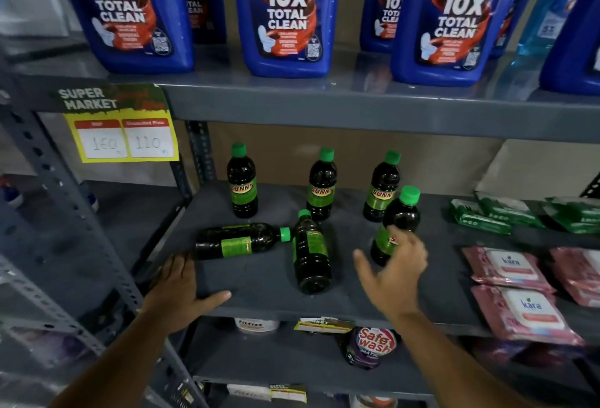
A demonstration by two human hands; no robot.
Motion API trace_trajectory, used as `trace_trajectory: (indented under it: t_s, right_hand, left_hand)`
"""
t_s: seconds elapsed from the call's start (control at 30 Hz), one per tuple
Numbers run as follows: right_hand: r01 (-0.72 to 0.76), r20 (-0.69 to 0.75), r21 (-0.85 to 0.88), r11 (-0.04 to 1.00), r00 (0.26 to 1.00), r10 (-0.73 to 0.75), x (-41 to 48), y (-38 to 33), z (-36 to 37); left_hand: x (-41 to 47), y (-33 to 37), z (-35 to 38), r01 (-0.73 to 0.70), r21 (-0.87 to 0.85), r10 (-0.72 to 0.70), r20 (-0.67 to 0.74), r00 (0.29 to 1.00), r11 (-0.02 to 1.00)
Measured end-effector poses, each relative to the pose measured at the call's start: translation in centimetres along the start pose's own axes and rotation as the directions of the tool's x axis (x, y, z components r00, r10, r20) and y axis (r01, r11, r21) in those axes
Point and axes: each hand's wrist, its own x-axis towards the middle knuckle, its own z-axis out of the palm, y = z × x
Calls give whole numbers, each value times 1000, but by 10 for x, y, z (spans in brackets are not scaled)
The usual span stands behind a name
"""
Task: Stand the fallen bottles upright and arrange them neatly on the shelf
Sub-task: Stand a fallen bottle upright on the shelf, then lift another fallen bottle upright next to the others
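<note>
Dark green-capped bottles with green labels stand on the grey middle shelf [266, 281]. Three are upright at the back: left [242, 182], middle [321, 185], right [382, 188]. A fourth upright bottle [397, 222] stands in front of the right one. Two lie fallen: one [238, 240] on its side with its cap pointing right, another [311, 253] with its cap pointing to the back. My left hand [181, 290] rests flat on the shelf's front edge, beside the base of the sideways bottle. My right hand [394, 273] hovers with fingers spread, just in front of the fourth bottle, holding nothing.
Large blue cleaner jugs [285, 14] line the shelf above. Green packets [493, 213] and pink wipe packs [516, 290] lie on the right of the middle shelf. A yellow price tag [125, 130] hangs at the left. The lower shelf holds a purple pouch [370, 347].
</note>
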Motion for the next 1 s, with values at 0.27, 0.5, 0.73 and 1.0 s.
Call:
trace_trajectory:
  t_s: [0.27,0.5,0.73,1.0]
  right_hand:
    - [-424,697,-123,897,607,382,21,-60,78]
    - [-669,621,-125,733,523,584,16,-58,93]
    - [-362,274,268,893,917,289,0,-52,83]
    - [-377,294,318,870,911,288,3,-39,90]
  left_hand:
    - [4,0,-4,39,-26,-36,89,995,999]
    - [4,0,-6,37,-30,-34,83,996,999]
    - [6,-3,3,24,41,-26,43,999,999]
    - [5,-2,-1,31,28,-33,57,998,999]
